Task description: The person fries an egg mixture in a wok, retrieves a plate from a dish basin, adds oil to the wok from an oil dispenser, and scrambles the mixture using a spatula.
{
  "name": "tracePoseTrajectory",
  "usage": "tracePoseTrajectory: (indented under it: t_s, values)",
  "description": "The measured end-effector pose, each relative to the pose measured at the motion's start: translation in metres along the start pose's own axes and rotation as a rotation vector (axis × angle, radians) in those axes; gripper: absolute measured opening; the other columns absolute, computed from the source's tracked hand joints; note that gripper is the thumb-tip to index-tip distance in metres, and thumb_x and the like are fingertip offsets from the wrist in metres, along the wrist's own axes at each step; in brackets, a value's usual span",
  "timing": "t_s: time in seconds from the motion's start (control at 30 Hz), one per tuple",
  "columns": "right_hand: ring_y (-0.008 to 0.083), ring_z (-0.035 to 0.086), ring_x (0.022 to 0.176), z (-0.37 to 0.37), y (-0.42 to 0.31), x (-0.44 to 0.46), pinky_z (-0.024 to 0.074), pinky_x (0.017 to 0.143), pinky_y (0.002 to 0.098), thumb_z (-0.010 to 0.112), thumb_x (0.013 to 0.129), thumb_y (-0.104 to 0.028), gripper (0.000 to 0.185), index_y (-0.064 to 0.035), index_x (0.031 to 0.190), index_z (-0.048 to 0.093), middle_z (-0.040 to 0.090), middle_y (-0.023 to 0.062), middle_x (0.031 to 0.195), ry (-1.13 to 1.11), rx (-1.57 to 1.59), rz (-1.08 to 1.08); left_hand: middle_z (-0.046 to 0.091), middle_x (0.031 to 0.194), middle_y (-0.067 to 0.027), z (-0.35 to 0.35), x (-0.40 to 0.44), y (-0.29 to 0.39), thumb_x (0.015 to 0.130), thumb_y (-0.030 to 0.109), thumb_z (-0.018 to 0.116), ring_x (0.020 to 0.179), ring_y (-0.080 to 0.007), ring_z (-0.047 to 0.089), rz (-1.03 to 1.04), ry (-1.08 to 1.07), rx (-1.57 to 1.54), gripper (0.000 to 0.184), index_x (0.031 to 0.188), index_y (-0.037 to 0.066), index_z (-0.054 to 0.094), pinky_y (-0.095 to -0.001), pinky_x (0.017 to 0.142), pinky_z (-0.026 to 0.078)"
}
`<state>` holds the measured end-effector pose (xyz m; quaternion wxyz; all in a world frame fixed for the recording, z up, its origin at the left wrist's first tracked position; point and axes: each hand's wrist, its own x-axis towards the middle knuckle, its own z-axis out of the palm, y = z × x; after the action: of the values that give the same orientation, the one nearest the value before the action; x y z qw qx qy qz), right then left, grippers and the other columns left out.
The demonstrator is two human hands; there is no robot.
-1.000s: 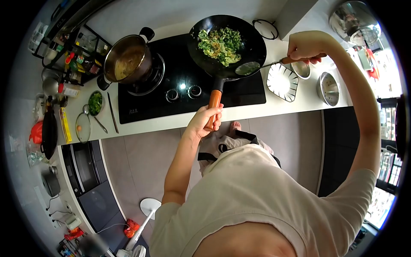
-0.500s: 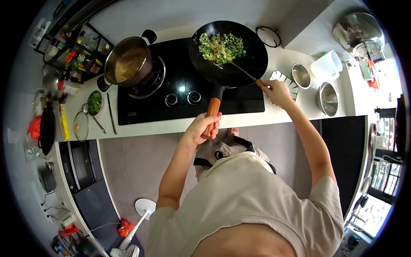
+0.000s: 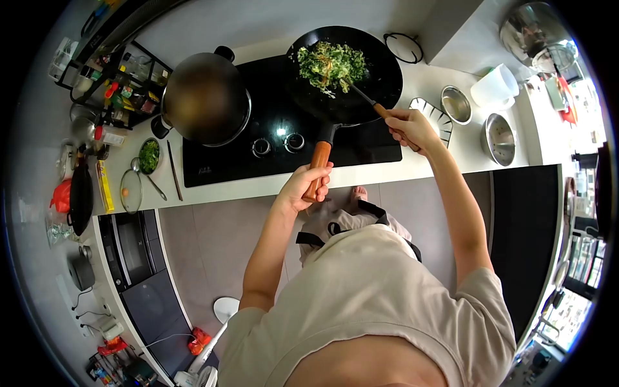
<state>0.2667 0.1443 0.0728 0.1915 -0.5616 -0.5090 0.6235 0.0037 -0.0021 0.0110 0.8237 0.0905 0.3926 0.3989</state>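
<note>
My left hand (image 3: 303, 187) is closed round the wooden handle of a black wok (image 3: 380, 64) on the right side of the cooktop. Inside the wok lies a heap of chopped greens mixed with pale yellow bits (image 3: 327, 63). My right hand (image 3: 414, 129) grips the wooden handle of a spatula (image 3: 366, 97). The spatula's metal shaft reaches over the wok's right rim, and its head is hidden in the greens.
A lidless-looking pot (image 3: 169, 126), blurred inside, stands on the left of the black cooktop (image 3: 238, 161). A bowl of cut greens (image 3: 149, 156), chopsticks (image 3: 174, 171) and a glass lid (image 3: 131, 192) lie left. Metal bowls (image 3: 456, 105) and a white jug (image 3: 495, 86) stand right.
My right hand has risen slightly with the spatula, whose shaft is now steeper and deeper over the wok. The greens have shifted a little. My left hand keeps its hold on the handle.
</note>
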Motion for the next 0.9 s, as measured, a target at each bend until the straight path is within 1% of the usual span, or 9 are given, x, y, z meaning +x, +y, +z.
tracePoseTrajectory:
  t_s: [0.1, 0.37, 0.47, 0.53, 0.57, 0.67, 0.7, 0.8, 0.9]
  values:
    - [0.0057, 0.044, 0.045, -0.016, 0.001, -0.013, 0.0319, 0.038, 0.0208, 0.059, 0.09, -0.014, 0.033, 0.0033, 0.117, 0.062, 0.051, -0.0006, 0.062, 0.022, -0.101, -0.04, 0.054, 0.071, -0.0027, 0.001, 0.001, 0.001, 0.088, 0.015, 0.064, 0.048, -0.0098, 0.05, -0.004, -0.012, -0.001, 0.027, 0.109, 0.003, 0.051, -0.0237, 0.04, 0.041]
    - [0.0049, 0.042, 0.04, -0.04, -0.006, -0.05, 0.0292, 0.035, 0.0233, 0.059, 0.086, -0.014, 0.038, -0.0026, 0.122, 0.063, 0.051, 0.0001, 0.059, 0.132, -0.241, -0.088, 0.054, 0.071, -0.0032, -0.002, 0.001, 0.0, 0.088, 0.016, 0.065, 0.048, -0.01, 0.051, 0.006, -0.033, -0.008, 0.028, 0.108, 0.003, 0.05, -0.0236, 0.041, 0.043]
    - [0.0142, 0.048, 0.043, -0.037, -0.006, -0.061, 0.0376, 0.04, 0.0289, 0.061, 0.084, -0.014, 0.035, -0.0069, 0.118, 0.066, 0.053, 0.0054, 0.058, 0.236, -0.494, -0.154, 0.055, 0.072, -0.0036, -0.003, 0.003, -0.001, 0.09, 0.015, 0.063, 0.049, -0.01, 0.052, 0.008, -0.031, -0.013, 0.027, 0.111, 0.002, 0.051, -0.0229, 0.041, 0.042]
    - [0.0286, 0.057, 0.054, -0.034, 0.014, -0.053, 0.0463, 0.052, 0.0379, 0.061, 0.082, -0.011, 0.035, -0.0108, 0.116, 0.066, 0.058, 0.0146, 0.062, 0.333, -0.801, -0.457, 0.056, 0.072, -0.0037, -0.003, 0.002, -0.001, 0.09, 0.015, 0.062, 0.049, -0.0098, 0.052, 0.011, -0.029, -0.009, 0.028, 0.112, 0.002, 0.052, -0.0227, 0.041, 0.041]
    - [0.0398, 0.061, 0.07, -0.031, 0.022, -0.052, 0.049, 0.064, 0.045, 0.061, 0.08, -0.008, 0.039, -0.0136, 0.118, 0.063, 0.06, 0.0209, 0.072, 0.357, -0.981, -0.519, 0.056, 0.072, -0.0037, -0.002, 0.002, 0.0, 0.09, 0.015, 0.062, 0.049, -0.0096, 0.052, 0.013, -0.027, -0.005, 0.028, 0.112, 0.002, 0.051, -0.0227, 0.04, 0.041]
    - [0.0328, 0.065, 0.071, -0.004, 0.034, -0.069, 0.0529, 0.065, 0.0434, 0.055, 0.081, -0.002, 0.056, -0.0204, 0.134, 0.051, 0.057, 0.0147, 0.086, 0.38, -1.318, -0.398, 0.056, 0.072, -0.0034, -0.002, 0.002, -0.001, 0.09, 0.016, 0.063, 0.049, -0.0092, 0.051, 0.018, -0.027, -0.001, 0.029, 0.113, 0.002, 0.051, -0.0228, 0.04, 0.041]
    - [0.0275, 0.065, 0.072, 0.001, 0.044, -0.071, 0.0537, 0.063, 0.0407, 0.053, 0.081, -0.001, 0.06, -0.0214, 0.137, 0.048, 0.055, 0.0107, 0.088, 0.402, -1.417, -0.461, 0.055, 0.073, -0.0033, -0.002, 0.002, -0.001, 0.09, 0.016, 0.063, 0.049, -0.0091, 0.051, 0.02, -0.027, -0.002, 0.029, 0.113, 0.002, 0.051, -0.0228, 0.04, 0.041]
    - [0.0259, 0.064, 0.074, 0.006, 0.055, -0.084, 0.0534, 0.062, 0.0398, 0.054, 0.08, -0.001, 0.061, -0.0209, 0.138, 0.047, 0.053, 0.009, 0.087, 0.442, -1.432, -0.538, 0.055, 0.073, -0.0031, -0.002, 0.001, -0.002, 0.09, 0.017, 0.063, 0.048, -0.0088, 0.051, 0.028, -0.036, -0.002, 0.029, 0.113, 0.002, 0.051, -0.0225, 0.04, 0.041]
    - [0.025, 0.062, 0.073, 0.0, 0.045, -0.093, 0.0518, 0.059, 0.0394, 0.055, 0.081, -0.001, 0.063, -0.0255, 0.138, 0.047, 0.051, 0.0074, 0.085, 0.457, -1.416, -0.475, 0.055, 0.073, -0.003, -0.002, 0.001, -0.002, 0.09, 0.017, 0.063, 0.048, -0.0086, 0.05, 0.023, -0.027, 0.0, 0.029, 0.113, 0.003, 0.051, -0.0224, 0.04, 0.041]
